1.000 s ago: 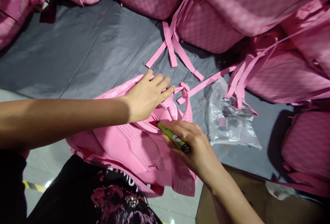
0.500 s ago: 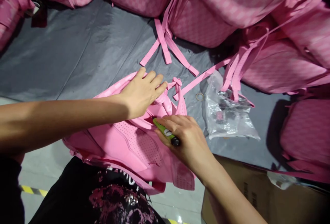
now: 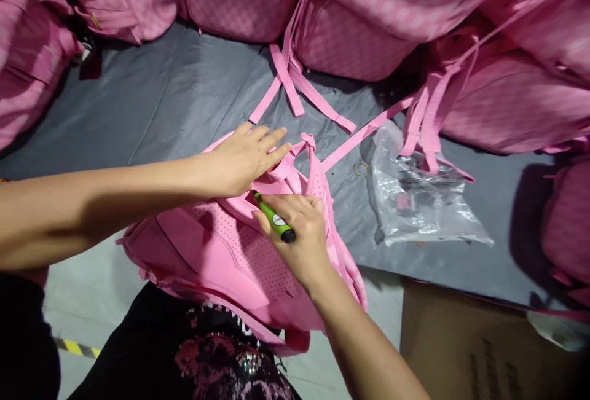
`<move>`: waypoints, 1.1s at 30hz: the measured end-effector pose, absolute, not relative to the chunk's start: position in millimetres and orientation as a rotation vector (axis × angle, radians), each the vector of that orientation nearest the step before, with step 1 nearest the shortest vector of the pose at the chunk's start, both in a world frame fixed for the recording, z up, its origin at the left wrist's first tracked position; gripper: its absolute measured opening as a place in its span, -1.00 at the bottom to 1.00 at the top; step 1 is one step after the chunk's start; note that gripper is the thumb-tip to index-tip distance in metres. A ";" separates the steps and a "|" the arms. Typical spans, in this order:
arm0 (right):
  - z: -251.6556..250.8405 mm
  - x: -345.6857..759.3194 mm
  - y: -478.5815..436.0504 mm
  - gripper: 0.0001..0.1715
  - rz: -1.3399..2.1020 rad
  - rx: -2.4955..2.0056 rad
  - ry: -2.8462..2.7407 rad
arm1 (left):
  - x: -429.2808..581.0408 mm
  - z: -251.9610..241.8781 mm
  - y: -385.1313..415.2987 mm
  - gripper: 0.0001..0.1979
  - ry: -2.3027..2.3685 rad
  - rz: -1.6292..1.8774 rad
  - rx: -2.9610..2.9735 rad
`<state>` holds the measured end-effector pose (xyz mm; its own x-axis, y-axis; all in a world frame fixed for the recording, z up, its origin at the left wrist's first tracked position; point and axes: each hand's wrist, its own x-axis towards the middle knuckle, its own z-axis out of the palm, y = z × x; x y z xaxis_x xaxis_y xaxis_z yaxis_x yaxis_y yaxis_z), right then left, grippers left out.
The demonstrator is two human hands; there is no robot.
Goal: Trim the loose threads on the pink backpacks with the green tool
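On the grey-covered table (image 3: 142,111), pink checkered backpacks (image 3: 350,31) line twelve o'clock; the pink backpack (image 3: 230,240) you're handling lies at seven, overhanging the near edge. Your right hand (image 3: 297,228) grips a green pen-shaped tool (image 3: 276,222), its tip aimed toward ten, close beneath your left hand (image 3: 244,160). That lies palm-down along the backpack's far side; whether it pinches fabric, I can't tell. A slip could nick your left hand; lighter pressure could let the overhanging backpack slide.
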<state>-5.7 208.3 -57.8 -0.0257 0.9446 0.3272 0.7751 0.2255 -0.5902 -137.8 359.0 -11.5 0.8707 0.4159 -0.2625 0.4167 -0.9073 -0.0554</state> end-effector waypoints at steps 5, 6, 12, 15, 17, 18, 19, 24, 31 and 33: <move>-60.2 -7.9 201.4 -0.79 0.302 -1.634 -1.794 | -135.1 -6.1 356.1 0.14 0.747 -0.569 3.004; -59.2 -5.4 200.0 -0.80 0.304 -1.635 -1.797 | -133.8 -5.5 354.4 0.17 0.774 -0.576 2.998; -56.8 0.6 203.2 -0.83 0.385 -1.606 -1.832 | -129.6 -10.2 345.7 0.06 0.925 -0.523 3.009; -57.0 -5.3 205.7 -0.81 0.338 -1.620 -1.796 | -131.8 -12.9 345.7 -0.06 0.904 -0.455 3.039; -56.5 -9.0 205.9 -0.83 0.332 -1.665 -1.796 | -133.3 -12.9 346.5 -0.11 0.907 -0.438 3.043; -56.1 -10.6 205.9 -0.85 0.338 -1.688 -1.797 | -133.8 -12.5 347.0 -0.12 0.905 -0.437 3.042; -55.9 -12.0 205.8 -0.85 0.339 -1.699 -1.788 | -134.1 -11.8 347.4 -0.13 0.902 -0.441 3.041; -56.1 -18.9 206.3 -0.83 0.312 -1.686 -1.725 | -135.2 -11.6 348.8 -0.12 0.903 -0.466 3.029; -59.1 -19.8 205.9 -0.84 0.346 -1.662 -1.681 | -128.0 -0.8 348.3 -0.01 0.931 -0.622 2.979; -59.4 -18.6 202.8 -0.85 0.347 -1.669 -1.660 | -124.2 10.7 347.8 0.17 0.988 -0.814 2.874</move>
<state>-18.6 202.8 -59.4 0.1246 0.9441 0.3052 0.7425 0.1154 -0.6599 -124.2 347.8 10.7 0.6689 0.5749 -0.4712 0.5726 -0.8028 -0.1665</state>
